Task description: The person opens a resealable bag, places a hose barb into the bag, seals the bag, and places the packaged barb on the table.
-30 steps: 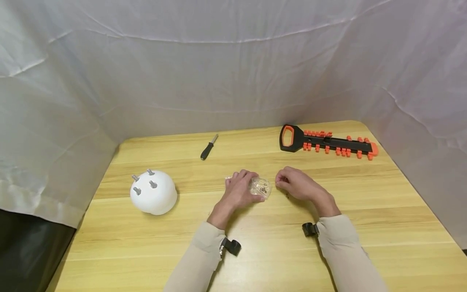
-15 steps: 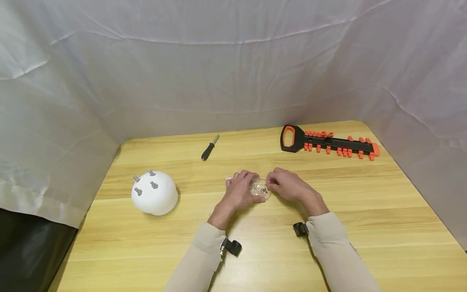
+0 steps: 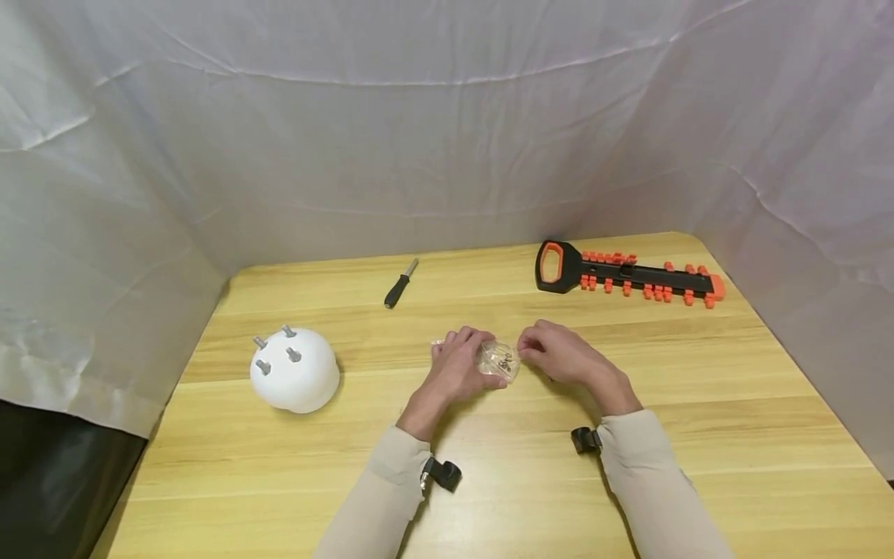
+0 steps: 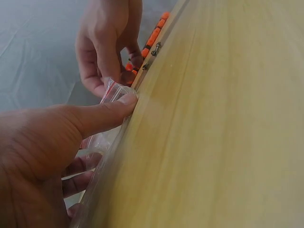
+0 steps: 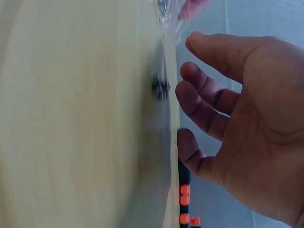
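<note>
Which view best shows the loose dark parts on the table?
Left wrist: the loose dark parts show unobstructed, sharpest. Right wrist has a blurred cluster; head, barely a speck by the right hand.

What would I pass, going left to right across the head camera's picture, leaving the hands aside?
White object with four pegs, black-handled tool, clear bag, black-and-orange rack.

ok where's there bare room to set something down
Free: between the white dome and left hand; between the sleeves; right of the right sleeve, in front of the rack. Crowded: around the bag, right hand and loose screws.
</note>
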### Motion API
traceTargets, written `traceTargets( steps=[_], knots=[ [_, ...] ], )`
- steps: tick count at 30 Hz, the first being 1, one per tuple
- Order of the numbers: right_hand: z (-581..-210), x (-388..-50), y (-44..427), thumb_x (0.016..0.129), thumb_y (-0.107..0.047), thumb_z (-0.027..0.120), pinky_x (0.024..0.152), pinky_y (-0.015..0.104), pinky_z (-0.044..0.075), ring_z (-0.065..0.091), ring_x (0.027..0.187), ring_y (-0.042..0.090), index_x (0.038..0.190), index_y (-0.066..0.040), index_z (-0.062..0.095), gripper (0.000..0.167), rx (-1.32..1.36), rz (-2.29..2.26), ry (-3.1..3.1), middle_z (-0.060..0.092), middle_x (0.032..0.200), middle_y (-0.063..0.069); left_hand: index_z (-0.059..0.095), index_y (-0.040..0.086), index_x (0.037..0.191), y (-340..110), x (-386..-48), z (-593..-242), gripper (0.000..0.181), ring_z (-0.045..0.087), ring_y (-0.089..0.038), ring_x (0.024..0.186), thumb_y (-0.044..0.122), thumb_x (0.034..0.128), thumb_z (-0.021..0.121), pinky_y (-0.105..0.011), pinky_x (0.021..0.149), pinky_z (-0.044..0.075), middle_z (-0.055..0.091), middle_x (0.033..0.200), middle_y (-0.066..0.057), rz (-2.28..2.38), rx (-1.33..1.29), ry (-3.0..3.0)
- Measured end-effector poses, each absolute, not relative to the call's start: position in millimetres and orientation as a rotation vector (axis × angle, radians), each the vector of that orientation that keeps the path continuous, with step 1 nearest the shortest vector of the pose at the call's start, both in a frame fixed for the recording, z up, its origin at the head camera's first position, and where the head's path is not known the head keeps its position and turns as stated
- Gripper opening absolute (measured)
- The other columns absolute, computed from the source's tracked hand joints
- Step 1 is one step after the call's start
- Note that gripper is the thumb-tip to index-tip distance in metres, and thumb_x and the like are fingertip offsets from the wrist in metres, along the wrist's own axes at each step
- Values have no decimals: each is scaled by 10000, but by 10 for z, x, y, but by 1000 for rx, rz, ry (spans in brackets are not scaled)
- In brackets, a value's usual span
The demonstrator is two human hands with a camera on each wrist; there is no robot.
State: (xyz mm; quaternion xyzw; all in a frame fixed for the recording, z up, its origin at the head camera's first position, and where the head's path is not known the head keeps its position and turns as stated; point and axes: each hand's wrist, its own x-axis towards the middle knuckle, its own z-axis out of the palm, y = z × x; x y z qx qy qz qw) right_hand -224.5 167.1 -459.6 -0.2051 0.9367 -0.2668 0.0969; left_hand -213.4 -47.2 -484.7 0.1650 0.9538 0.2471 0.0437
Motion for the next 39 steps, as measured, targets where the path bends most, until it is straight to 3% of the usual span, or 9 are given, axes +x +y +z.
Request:
traceTargets(
  steps=[17, 22, 39],
  knots=[
    [-4636, -2202, 1997, 917, -152, 645, 800, 378, 482, 573, 862, 159, 1004, -119, 675, 98, -547, -801, 2778, 623, 928, 30, 525, 256, 1342, -477, -2118, -4841, 780, 457, -179, 1134, 495, 669, 839, -429, 991, 301, 545, 1299, 42, 780, 490, 2910],
    [-4636, -2190, 1993, 884, -147, 675, 827, 415, 488, 581, 883, 161, 985, -131, 690, 103, -572, -731, 2767, 646, 939, 21, 531, 249, 1337, -480, -2117, -4839, 775, 458, -181, 1127, 493, 669, 840, -427, 983, 297, 549, 1296, 39, 794, 497, 2909],
    [-4646, -2190, 1958, 876, -140, 665, 755, 342, 442, 517, 787, 118, 861, -202, 707, 77, -600, -664, 2795, 608, 827, -53, 529, 254, 1338, -474, -2128, -4849, 771, 458, -183, 1130, 490, 673, 839, -422, 984, 302, 546, 1296, 43, 788, 491, 2909]
  ],
)
